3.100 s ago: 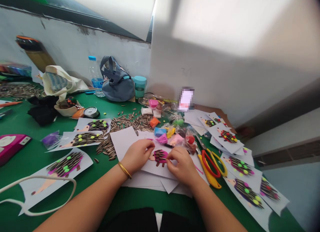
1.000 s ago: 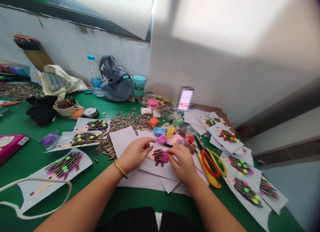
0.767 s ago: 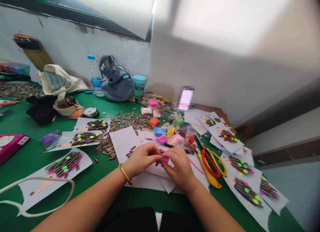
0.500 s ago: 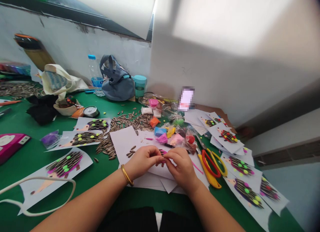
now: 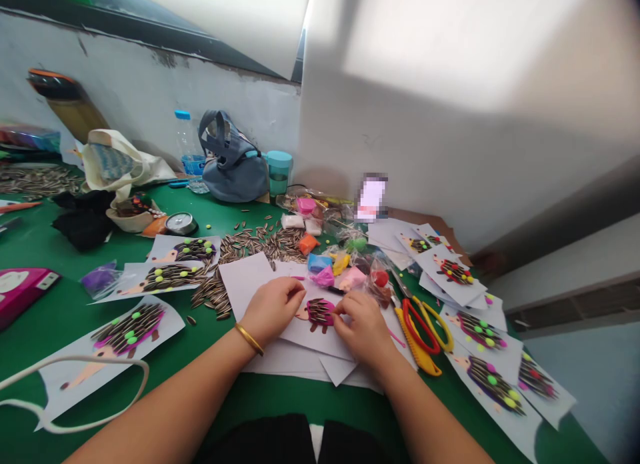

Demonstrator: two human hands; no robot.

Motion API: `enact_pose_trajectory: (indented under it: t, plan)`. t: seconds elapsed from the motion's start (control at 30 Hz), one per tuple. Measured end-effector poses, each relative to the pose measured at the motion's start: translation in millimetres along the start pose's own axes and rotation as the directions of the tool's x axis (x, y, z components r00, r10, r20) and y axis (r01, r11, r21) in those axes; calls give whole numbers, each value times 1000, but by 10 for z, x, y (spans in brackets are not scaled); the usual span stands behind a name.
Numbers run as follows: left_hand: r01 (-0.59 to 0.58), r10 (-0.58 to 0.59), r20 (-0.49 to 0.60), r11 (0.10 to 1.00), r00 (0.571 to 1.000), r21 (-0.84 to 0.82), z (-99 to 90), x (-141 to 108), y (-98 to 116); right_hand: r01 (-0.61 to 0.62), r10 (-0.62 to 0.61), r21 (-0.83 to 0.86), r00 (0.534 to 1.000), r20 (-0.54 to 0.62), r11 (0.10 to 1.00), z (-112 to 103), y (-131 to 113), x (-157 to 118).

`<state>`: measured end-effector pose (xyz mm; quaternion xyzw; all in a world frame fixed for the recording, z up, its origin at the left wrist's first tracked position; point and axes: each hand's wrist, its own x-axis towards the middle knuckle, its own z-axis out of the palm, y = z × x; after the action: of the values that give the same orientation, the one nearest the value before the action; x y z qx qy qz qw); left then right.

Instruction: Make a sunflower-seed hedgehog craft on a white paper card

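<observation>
Both hands bend over a small hedgehog (image 5: 326, 313) btwn their fingers, its pink body part-covered w/ seeds (image 5: 315, 311), on a white sheet (image 5: 320, 345). The L hand (image 5: 273, 311) has its fingers curled nr the snout, tips almost tog.; whether they hold anything is unclear. The R hand (image 5: 365, 327) has its fingers bent in a loose pinch by the body's R edge; any seed or contact there can't be made out. Likeliest trouble: R fingers pressing too hard, which could dent the body, if soft, or knock set seeds askew. The sheet lies on other paper, so a bumped wrist could skid it. Beyond & L of the L fingers, the seed pile (image 5: 215, 296) might scatter over the green surface (image 5: 290, 399) if brushed; R of the R fingers, scissors (image 5: 406, 291) could snag the forearm.
</observation>
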<state>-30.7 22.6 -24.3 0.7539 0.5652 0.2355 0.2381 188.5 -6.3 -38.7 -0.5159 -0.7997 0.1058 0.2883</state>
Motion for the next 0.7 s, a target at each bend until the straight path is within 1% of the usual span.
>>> enact_pose_trajectory:
  t: [0.2,0.5,0.7]
  plan:
    - [1,-4,51,999,999,48,-10,-2,21,-1,3,-47,1000,31,999,55,10,-4]
    - [-8,4,66,998,998,65,-12,13,16,39,-32,-148,998,50,988,97,-2,9]
    - [0,-3,62,999,998,51,0,13,4,48,-40,-180,998,45,983,103,-18,19]
